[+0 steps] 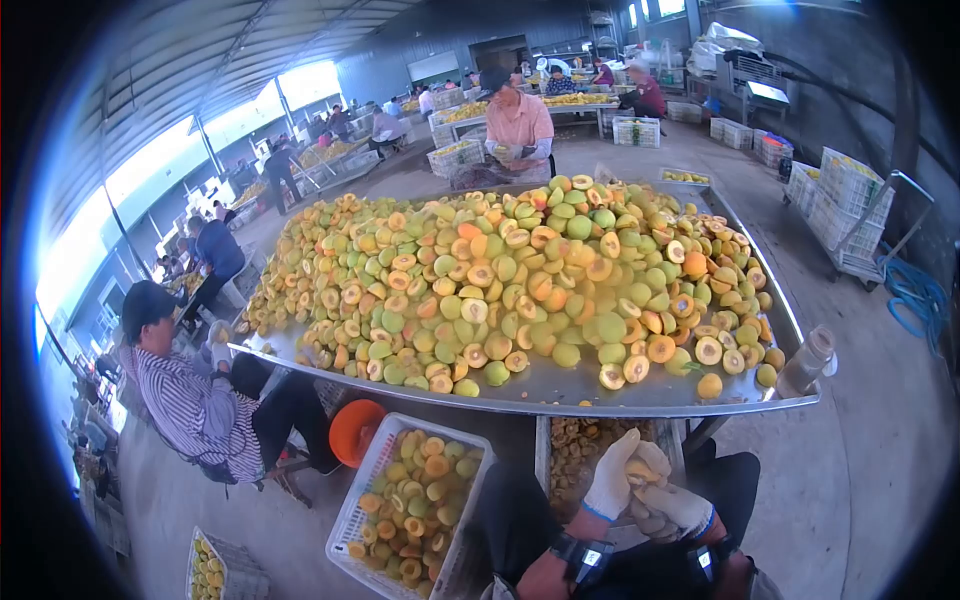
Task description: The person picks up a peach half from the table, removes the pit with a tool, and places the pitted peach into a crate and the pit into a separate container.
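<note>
My left hand (pixel 618 480), in a whitish work glove, is closed around a yellowish piece of peach (pixel 640 470) above my lap. My right hand (pixel 674 508), gloved too, has its fingers bent in against my left hand; what they grip is hidden. Under the hands stands a crate (pixel 543 455) with brownish pits or scraps in it. In front of me a metal table (pixel 480 398) bears a large heap of yellow-green peaches (pixel 470 290), many cut in half with the brown middle showing.
A white crate (pixel 352 515) of peach halves stands left of my legs, near an orange bucket (pixel 356 432). One person (pixel 200 400) sits at the table's left, another (pixel 518 125) across it. A clear bottle-like container (pixel 806 360) is at the right corner; a crate-laden cart (pixel 845 215) stands beyond.
</note>
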### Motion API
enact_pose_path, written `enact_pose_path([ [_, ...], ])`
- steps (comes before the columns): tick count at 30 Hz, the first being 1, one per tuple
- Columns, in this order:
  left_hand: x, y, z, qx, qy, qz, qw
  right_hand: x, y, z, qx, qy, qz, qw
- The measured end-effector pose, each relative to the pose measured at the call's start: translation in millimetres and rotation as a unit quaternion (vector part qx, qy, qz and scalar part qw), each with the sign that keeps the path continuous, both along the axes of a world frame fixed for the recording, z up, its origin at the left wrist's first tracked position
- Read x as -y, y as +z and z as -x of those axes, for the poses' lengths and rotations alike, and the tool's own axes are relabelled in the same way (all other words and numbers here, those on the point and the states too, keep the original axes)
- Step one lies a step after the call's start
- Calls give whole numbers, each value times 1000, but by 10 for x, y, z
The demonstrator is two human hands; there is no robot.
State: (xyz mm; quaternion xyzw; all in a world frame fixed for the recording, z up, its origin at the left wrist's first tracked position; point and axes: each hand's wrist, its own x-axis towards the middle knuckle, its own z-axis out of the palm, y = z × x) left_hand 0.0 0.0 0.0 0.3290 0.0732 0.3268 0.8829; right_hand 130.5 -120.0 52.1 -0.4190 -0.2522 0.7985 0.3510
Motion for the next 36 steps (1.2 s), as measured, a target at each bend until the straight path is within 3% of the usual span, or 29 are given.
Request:
enact_pose_path([
  [2,93,73,-113,-8,13,101,995,68,51,-121,-47,-19,15,999],
  [3,-49,43,232,-38,17,94,995,-49,-70,192,-78,-18,9,997],
  [6,-42,25,-17,-37,22,192,980,-27,-118,41,-71,-45,16,996],
  [8,-34,93,-69,-122,116,193,967,-95,-313,165,2,-226,32,974],
  [9,-45,65,-105,-125,116,194,966,-137,-250,233,0,-226,33,974],
  [11,-114,-31,-181,-190,228,122,947,-261,-52,319,-149,-423,163,879],
  [12,-138,-37,-161,-210,246,98,941,-261,-54,270,-152,-423,164,878],
  [14,-189,-72,-67,-223,251,79,939,-212,-127,141,67,-249,62,964],
  [15,-188,-112,-18,-233,254,63,937,-211,-227,102,62,-255,70,962],
  [17,-349,-379,88,-116,213,126,962,-251,-527,39,171,-235,-33,956],
  [19,-378,-179,261,-64,186,177,964,-330,-516,100,284,-237,-96,924],
  [22,-466,139,522,-84,162,226,957,-304,-332,87,247,-224,-39,942],
  [23,-405,153,617,-117,207,76,968,-313,-322,103,240,-215,-30,946],
  [25,-424,291,847,-113,219,48,968,-345,-460,99,209,-231,-47,949],
  [26,-468,304,1007,-41,197,129,971,-353,-525,82,195,-258,-41,945],
  [27,-358,384,1086,-273,311,-205,887,-340,-584,81,182,-280,-32,942],
  [28,-382,443,1279,-181,307,-33,934,-364,-522,114,159,-307,-24,938],
  [29,-405,500,1503,-80,296,138,942,-305,-396,83,128,-282,30,950],
  [31,-380,412,1831,-111,344,70,930,-311,-539,109,5,-311,-10,950],
  [34,-315,377,2000,-151,364,69,917,-393,-494,187,51,-282,-19,958],
  [36,-204,377,1995,-244,398,-38,883,-392,-360,270,100,-270,-35,957],
])
